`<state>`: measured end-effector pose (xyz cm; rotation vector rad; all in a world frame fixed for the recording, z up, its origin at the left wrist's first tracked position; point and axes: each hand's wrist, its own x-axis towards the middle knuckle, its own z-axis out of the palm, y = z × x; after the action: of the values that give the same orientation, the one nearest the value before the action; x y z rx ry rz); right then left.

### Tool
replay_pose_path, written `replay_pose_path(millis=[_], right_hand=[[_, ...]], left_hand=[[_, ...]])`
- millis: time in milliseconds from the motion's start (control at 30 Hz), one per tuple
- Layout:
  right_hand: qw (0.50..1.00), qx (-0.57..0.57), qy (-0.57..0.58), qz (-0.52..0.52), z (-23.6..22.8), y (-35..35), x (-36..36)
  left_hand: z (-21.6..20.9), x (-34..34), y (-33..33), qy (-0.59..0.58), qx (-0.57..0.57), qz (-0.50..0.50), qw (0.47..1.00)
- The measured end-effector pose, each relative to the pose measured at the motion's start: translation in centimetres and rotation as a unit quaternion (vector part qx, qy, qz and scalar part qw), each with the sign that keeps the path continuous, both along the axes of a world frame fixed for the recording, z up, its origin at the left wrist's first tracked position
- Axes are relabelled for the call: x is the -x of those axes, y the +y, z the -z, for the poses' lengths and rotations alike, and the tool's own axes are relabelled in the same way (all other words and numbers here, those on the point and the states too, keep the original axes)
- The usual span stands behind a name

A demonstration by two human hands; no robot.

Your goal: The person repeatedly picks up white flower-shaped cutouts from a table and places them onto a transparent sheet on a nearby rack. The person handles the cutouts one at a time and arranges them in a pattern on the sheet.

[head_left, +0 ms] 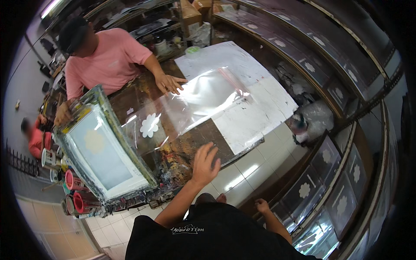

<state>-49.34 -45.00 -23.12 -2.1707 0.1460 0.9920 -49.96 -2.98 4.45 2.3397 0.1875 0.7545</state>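
My left hand (204, 167) is over the near edge of the dark, paint-stained table (224, 138), fingers stretched out and holding nothing. Just beyond it lies a clear plastic bag with a white flower print (149, 125). My right hand (262, 206) hangs low beside the rack, its fingers loosely bent with nothing seen in them. Clear plastic bags (208, 93) lie partly on a white sheet (258, 119). A co-worker's hand (169, 82) rests on these bags. With the other hand (63, 113) the co-worker grips a raised, tilted printing screen (106, 149), which bears a pale flower shape.
Racks at the right hold flower-printed clear bags (304, 190) on several levels. Red paint buckets (84, 201) stand below the screen at the left. A green roll of tape (193, 50) is at the table's far side. Another person (35, 138) is at the far left.
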Motion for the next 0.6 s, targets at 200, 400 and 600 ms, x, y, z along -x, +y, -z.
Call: replay_pose_path(millis=[200,400,600], right_hand=[[0.998,-0.016,0.001,0.060,1.9,-1.9,3.4],[0.993,-0.053,0.035,0.102,4.9,-2.5,6.7],[0.942,-0.238,0.086,0.219,-5.5,5.0,3.2]], left_hand=[[-1.7,-7.4,2.3,-0.021,-0.184,-0.127,0.974],[8.0,-7.7,2.6,0.096,-0.228,-0.042,0.968],[4.8,-6.3,-2.0,0.078,-0.173,0.078,0.979]])
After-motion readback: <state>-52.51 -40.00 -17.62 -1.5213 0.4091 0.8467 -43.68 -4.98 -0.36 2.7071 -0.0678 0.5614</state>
